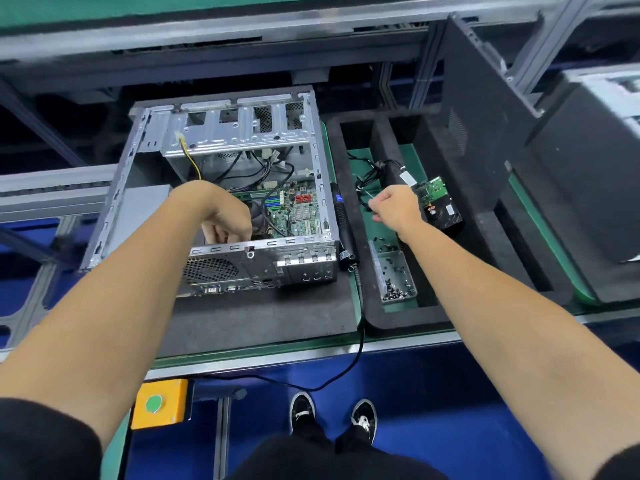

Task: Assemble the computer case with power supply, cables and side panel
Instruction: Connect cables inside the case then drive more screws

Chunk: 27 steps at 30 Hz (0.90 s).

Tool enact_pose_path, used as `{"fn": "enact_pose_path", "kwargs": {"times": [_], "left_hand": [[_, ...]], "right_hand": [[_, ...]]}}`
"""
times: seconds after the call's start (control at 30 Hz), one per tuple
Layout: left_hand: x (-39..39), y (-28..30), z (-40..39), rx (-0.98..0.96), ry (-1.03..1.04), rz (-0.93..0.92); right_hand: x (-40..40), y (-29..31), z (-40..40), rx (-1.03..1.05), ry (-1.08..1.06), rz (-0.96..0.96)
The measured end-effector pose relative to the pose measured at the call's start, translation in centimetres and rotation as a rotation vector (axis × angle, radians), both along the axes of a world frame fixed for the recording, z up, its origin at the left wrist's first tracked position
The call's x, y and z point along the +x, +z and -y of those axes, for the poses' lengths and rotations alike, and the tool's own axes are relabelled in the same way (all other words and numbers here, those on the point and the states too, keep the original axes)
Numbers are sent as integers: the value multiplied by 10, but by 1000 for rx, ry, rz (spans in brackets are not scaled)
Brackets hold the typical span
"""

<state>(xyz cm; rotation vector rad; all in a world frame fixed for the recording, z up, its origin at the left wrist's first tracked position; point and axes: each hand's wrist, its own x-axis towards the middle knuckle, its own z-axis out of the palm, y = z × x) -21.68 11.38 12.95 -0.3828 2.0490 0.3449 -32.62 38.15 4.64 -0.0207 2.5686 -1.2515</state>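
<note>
The open silver computer case [221, 261] lies on a black foam mat, with its motherboard [298, 213] and loose cables [256, 168] showing inside. My left hand [221, 220] reaches down into the case behind the rear panel, fingers curled; what they hold is hidden. Over the foam tray to the right, my right hand [398, 207] is closed and pinches a thin black cable [363, 199]. The black side panel [485, 109] leans upright at the back right.
An electric screwdriver [343, 223] lies along the case's right side, its cord running off the table edge. A clear box of screws [394, 278] and a hard drive [440, 202] sit in the foam tray [398, 320]. A yellow button box [161, 403] hangs below the table.
</note>
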Motion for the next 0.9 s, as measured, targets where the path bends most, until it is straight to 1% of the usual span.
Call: {"fn": "enact_pose_path", "kwargs": {"times": [0.1, 0.23, 0.3, 0.4, 0.5, 0.57, 0.67, 0.77, 0.9], "left_hand": [[9, 5, 5, 74, 54, -70], [25, 10, 14, 140, 72, -202], [35, 12, 17, 161, 67, -268], [48, 14, 22, 177, 57, -360], [61, 18, 27, 230, 55, -413], [68, 22, 28, 263, 83, -412], [75, 26, 30, 292, 96, -413], [80, 28, 34, 317, 106, -424], [90, 25, 43, 356, 34, -457]], "right_hand": [[0, 26, 13, -76, 2, -112], [7, 65, 42, -192, 20, -216], [17, 85, 59, -260, 76, -242], [40, 104, 82, -304, 231, -269], [66, 110, 100, -303, 386, -258], [82, 108, 110, -300, 449, -220], [103, 103, 120, -289, 496, -157], [122, 99, 126, -273, 535, -141], [144, 96, 132, -233, 511, -151]]}}
